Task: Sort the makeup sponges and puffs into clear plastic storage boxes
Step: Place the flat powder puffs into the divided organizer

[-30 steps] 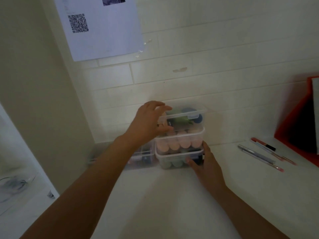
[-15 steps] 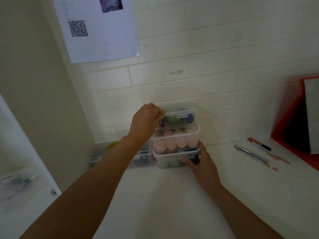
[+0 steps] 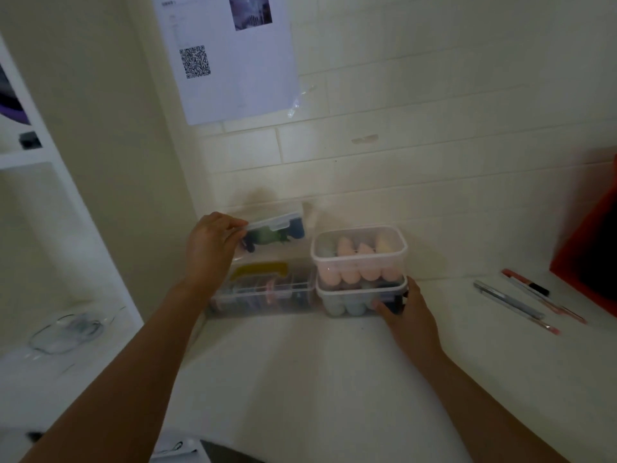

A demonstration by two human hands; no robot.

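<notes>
Small clear plastic lidded box (image 3: 278,228) of dark blue and green puffs, tilted above the long clear plastic box (image 3: 267,290) of mixed items by the wall. The left hand (image 3: 210,248) grips it by one end, fingers curled over the lid edge; contact with the box below cannot be told. Just beside, a clear box of peach sponges (image 3: 359,257) is stacked on a clear box of pale green sponges (image 3: 350,304), whose front corner the right hand (image 3: 409,314) clasps on the white tabletop (image 3: 317,379). Likely hazards: the end grip lets the tilted box slip or its lid clip spring; a skewed landing could slide it off or nudge the neighbouring stack.
</notes>
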